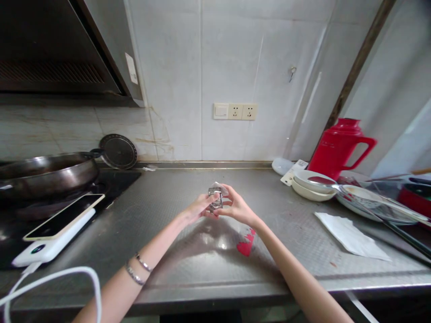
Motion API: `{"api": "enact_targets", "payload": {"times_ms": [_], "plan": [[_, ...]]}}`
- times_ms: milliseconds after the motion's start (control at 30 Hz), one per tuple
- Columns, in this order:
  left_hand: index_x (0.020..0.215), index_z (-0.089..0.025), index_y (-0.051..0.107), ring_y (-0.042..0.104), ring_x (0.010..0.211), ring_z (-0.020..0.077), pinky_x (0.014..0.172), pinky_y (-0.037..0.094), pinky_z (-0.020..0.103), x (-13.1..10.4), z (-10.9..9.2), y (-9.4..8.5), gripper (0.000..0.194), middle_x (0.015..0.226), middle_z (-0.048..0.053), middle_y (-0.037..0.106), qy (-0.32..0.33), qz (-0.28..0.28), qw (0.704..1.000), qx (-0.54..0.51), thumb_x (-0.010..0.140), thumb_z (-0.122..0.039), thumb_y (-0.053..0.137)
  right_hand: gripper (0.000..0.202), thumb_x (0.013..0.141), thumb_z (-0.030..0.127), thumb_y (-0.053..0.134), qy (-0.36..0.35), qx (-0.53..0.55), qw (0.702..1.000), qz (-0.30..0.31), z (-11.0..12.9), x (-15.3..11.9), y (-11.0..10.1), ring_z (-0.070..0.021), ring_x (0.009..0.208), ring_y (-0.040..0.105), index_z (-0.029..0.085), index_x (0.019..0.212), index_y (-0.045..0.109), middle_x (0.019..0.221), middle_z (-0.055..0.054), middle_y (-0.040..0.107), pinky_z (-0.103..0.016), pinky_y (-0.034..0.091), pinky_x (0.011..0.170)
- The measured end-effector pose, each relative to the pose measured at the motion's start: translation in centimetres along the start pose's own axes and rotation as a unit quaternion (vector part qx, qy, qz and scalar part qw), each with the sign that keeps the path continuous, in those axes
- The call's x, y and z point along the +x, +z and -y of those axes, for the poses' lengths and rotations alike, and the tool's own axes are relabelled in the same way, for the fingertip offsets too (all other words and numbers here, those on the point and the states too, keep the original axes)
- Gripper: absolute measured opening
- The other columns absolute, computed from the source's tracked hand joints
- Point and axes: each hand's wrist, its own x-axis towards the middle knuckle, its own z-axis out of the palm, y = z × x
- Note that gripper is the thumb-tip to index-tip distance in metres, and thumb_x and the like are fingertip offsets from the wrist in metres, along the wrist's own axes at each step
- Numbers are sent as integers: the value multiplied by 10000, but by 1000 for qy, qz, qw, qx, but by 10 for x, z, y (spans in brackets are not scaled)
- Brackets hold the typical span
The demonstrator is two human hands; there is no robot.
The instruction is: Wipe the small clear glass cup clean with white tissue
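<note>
Both hands meet above the middle of the steel counter (168, 197), around a small shiny silvery block (215, 200) with dark edges; its exact kind is unclear. My left hand (197, 210) grips it from the left, with the thumb over its front. From the right, my right hand (238, 208) curls thumb and fingers onto the block's edge. A thin, pale, see-through piece (220, 187) shows at the top of the block, near the right fingertips. Part of the block is covered by the fingers.
A torn red heart-shaped patch (246, 244) marks the counter. At left are a large pan (50, 172), a phone (63, 216) and a white power bank (54, 242) with its cable. At right stand a red thermos (332, 148), stacked bowls (311, 190) and a white napkin (352, 237).
</note>
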Motion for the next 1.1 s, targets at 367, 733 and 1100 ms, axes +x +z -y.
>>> {"api": "enact_targets", "payload": {"times_ms": [367, 733, 1100], "plan": [[1475, -204, 14, 449, 1273, 295, 1110, 242, 485, 8, 17, 8, 1347, 1353, 184, 492, 195, -85, 961, 177, 451, -258, 886, 604, 630, 305, 776, 63, 36, 995, -71, -4, 5, -4, -198, 906, 665, 175, 1166, 529, 1058, -87, 675, -351, 544, 803], [1277, -212, 308, 632, 1004, 218, 907, 478, 355, 8, 25, 13, 821, 1172, 112, 611, 218, -164, 940, 205, 616, -311, 785, 403, 849, 510, 503, 43, -10, 995, -93, -12, 7, -7, -173, 731, 674, 186, 1049, 634, 908, -52, 699, -250, 537, 558], [1347, -182, 304, 611, 1007, 244, 909, 467, 381, 5, 35, 21, 925, 1136, 109, 619, 200, -171, 913, 311, 559, -245, 786, 430, 880, 462, 455, -17, -155, 972, -174, -3, 6, -13, -142, 607, 546, 139, 717, 688, 630, -17, 629, -223, 388, 564]]}}
